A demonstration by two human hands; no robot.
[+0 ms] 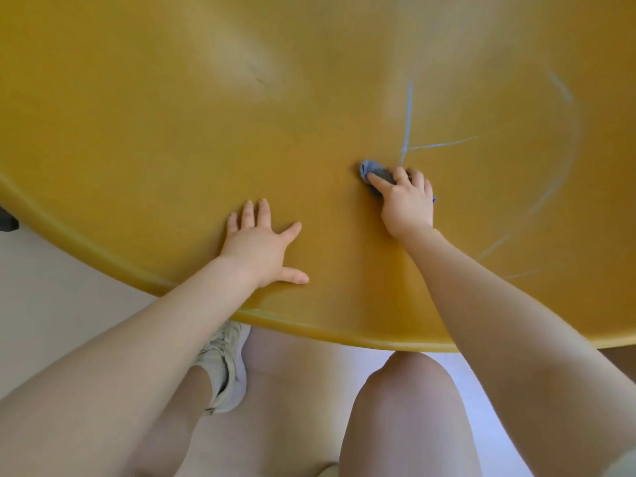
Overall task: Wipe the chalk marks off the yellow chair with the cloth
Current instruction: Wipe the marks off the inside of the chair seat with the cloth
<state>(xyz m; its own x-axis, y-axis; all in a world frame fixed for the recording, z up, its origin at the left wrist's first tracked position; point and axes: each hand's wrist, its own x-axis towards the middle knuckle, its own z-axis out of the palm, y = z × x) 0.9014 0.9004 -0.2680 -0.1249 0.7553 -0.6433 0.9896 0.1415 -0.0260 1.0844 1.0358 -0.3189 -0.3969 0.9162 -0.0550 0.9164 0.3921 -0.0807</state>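
Note:
The yellow chair [172, 132] fills the upper part of the head view, its curved front rim running across the middle. Pale blue chalk marks [409, 115] run down the seat right of centre, with a side stroke and a fainter long arc further right. My right hand [407, 201] presses a small bunched blue-grey cloth [370, 168] onto the seat just below the lower end of the vertical chalk line. My left hand [263, 246] lies flat on the seat near the front rim, fingers spread, holding nothing.
Below the chair's rim are my bare knees [399, 401] and a pale sneaker [225, 366] on a light floor [51, 287]. A dark object [7, 220] shows at the far left edge beside the chair.

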